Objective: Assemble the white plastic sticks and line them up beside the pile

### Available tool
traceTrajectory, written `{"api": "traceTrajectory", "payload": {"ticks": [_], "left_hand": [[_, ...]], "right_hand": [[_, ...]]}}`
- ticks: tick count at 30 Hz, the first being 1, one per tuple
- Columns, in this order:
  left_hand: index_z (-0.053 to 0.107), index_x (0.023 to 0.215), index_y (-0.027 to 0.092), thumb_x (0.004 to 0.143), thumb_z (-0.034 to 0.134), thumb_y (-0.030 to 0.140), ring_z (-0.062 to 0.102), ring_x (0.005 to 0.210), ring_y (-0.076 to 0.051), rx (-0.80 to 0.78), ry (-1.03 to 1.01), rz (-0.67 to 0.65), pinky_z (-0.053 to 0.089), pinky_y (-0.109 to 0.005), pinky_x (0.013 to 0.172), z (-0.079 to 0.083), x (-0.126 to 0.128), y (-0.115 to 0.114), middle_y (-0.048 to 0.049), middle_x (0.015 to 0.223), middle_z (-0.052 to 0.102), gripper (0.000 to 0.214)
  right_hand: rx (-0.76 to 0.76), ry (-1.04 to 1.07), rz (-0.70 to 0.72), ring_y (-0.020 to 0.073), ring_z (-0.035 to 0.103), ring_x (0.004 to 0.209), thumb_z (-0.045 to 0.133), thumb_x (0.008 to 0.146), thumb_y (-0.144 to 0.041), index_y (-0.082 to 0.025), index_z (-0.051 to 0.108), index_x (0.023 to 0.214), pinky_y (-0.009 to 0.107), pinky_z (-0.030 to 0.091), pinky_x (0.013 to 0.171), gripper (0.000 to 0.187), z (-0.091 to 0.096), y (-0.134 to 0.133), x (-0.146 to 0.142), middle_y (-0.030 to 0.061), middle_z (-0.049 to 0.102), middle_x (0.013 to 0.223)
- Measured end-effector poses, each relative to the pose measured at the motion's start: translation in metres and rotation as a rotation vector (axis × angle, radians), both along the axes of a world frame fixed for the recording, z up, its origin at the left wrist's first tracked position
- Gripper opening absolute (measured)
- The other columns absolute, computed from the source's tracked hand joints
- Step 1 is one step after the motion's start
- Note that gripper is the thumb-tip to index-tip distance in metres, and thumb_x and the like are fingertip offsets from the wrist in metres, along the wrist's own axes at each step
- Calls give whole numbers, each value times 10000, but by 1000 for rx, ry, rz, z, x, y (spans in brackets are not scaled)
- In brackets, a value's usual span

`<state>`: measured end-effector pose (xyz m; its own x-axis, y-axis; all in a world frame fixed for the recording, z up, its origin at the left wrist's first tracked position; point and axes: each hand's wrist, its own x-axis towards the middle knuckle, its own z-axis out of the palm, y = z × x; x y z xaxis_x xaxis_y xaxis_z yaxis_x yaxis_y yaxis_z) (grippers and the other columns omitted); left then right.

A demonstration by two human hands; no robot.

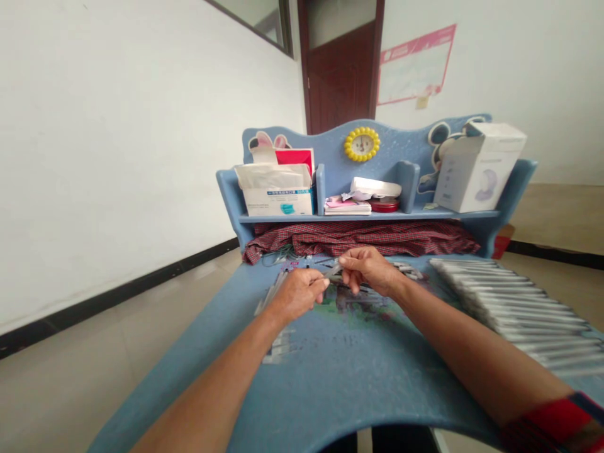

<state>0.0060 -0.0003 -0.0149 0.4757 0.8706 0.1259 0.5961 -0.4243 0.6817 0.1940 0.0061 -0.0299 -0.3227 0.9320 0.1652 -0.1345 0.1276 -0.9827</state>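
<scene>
Forearms (pixel 226 377) converge over tabletop (pixel 330 384); your L hand (pixel 299 294) & R hand (pixel 370 270) grips pinch grey stick (pixel 333 272); stick rows (pixel 519 308) crowd R edge.

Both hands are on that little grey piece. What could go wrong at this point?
The grey piece, pinched at fingertips between left hand and right hand, may slip onto the desk. The right forearm lies close to the rod stack and might nudge it out of line.
</scene>
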Motion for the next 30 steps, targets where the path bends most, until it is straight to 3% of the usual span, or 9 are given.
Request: {"api": "traceTrajectory", "payload": {"ticks": [8, 18, 23, 30], "left_hand": [[572, 629, 153, 752, 471, 364, 462, 391, -82, -59, -56, -16, 324, -190, 410, 3, 0, -2, 17, 511, 574, 264], [567, 755, 113, 792, 444, 453, 505, 412, -76, -309, -209, -70, 325, -179, 400, 7, -9, -2, -44, 615, 650, 364], [569, 738, 103, 781, 479, 419, 512, 422, -71, -339, -220, -108, 322, -169, 395, 11, -11, -2, -53, 622, 650, 331], [560, 734, 116, 756, 522, 355, 530, 427, -82, -333, -365, -50, 348, -182, 414, 12, -9, -3, -32, 608, 639, 242]], "right_hand": [[4, 8, 1, 101, 535, 314, 652, 689, -422, -134, 520, 659, 162, 347, 299, 318, -2, 0, 1, 1, 636, 517], [3, 0, -32, 100, 531, 312, 664, 673, -438, -132, 520, 652, 170, 377, 307, 338, 1, -2, 2, 2, 626, 509], [-7, -5, -37, 100, 531, 310, 662, 680, -429, -131, 518, 657, 166, 369, 302, 332, 1, -2, 2, 5, 627, 510], [-72, 40, -16, 109, 535, 310, 637, 693, -472, -139, 525, 749, 174, 357, 295, 355, 1, -4, -5, 12, 645, 528]]}}
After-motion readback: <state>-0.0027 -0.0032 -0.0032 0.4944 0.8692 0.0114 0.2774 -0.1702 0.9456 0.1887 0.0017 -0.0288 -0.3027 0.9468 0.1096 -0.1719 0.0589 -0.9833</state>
